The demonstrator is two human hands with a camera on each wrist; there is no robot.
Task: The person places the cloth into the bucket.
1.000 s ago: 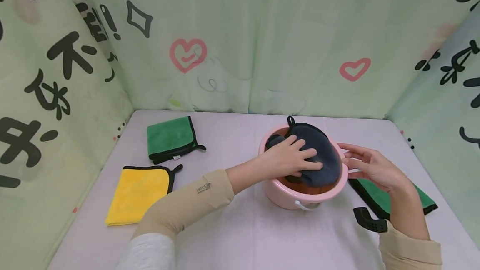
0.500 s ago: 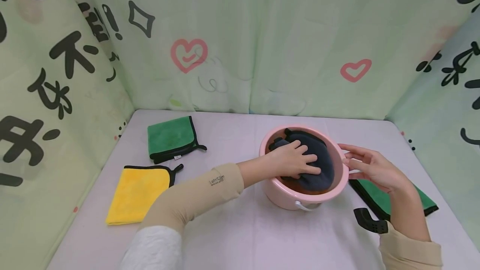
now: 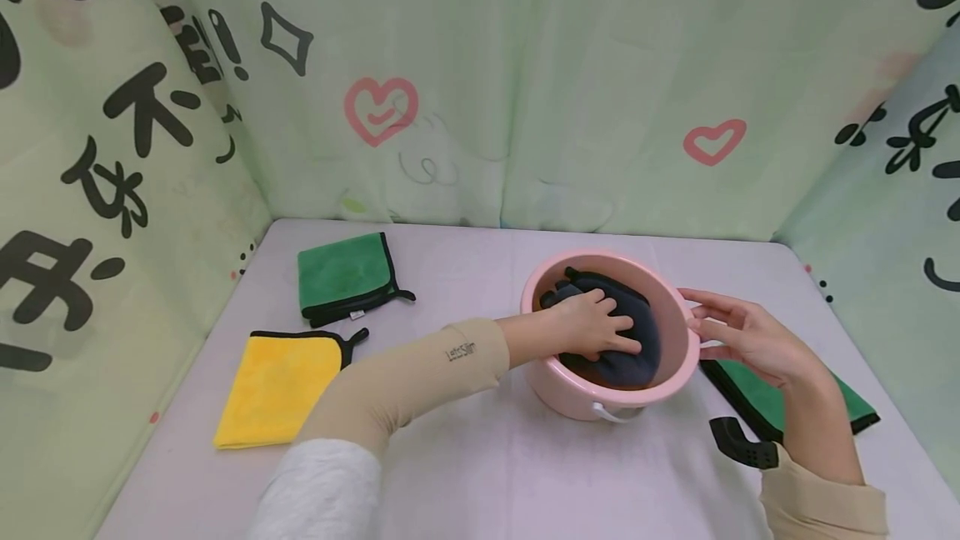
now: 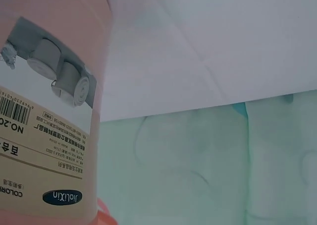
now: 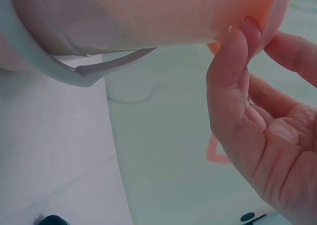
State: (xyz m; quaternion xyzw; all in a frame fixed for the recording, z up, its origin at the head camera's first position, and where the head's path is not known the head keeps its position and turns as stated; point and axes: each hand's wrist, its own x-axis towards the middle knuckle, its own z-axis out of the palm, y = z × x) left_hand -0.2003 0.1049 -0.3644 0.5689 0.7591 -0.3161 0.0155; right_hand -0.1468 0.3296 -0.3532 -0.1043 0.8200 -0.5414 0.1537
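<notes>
Fingers of the left hand (image 3: 592,325) lie spread and nearly straight, pressing flat on the dark grey cloth (image 3: 633,340) inside the pink bucket (image 3: 592,394); the forearm reaches in over the near-left rim. Right hand (image 3: 738,336) rests relaxed against the bucket's right outer wall, fingertips (image 5: 237,46) touching just under the rim and gripping nothing. Bucket stands on the pale table (image 3: 480,457), right of centre. Cloth's lower part is hidden by the bucket wall and the hand. Left wrist view shows only the bucket's label, no hand. Green cloth (image 3: 757,398) at right lies partly covered by the right forearm.
</notes>
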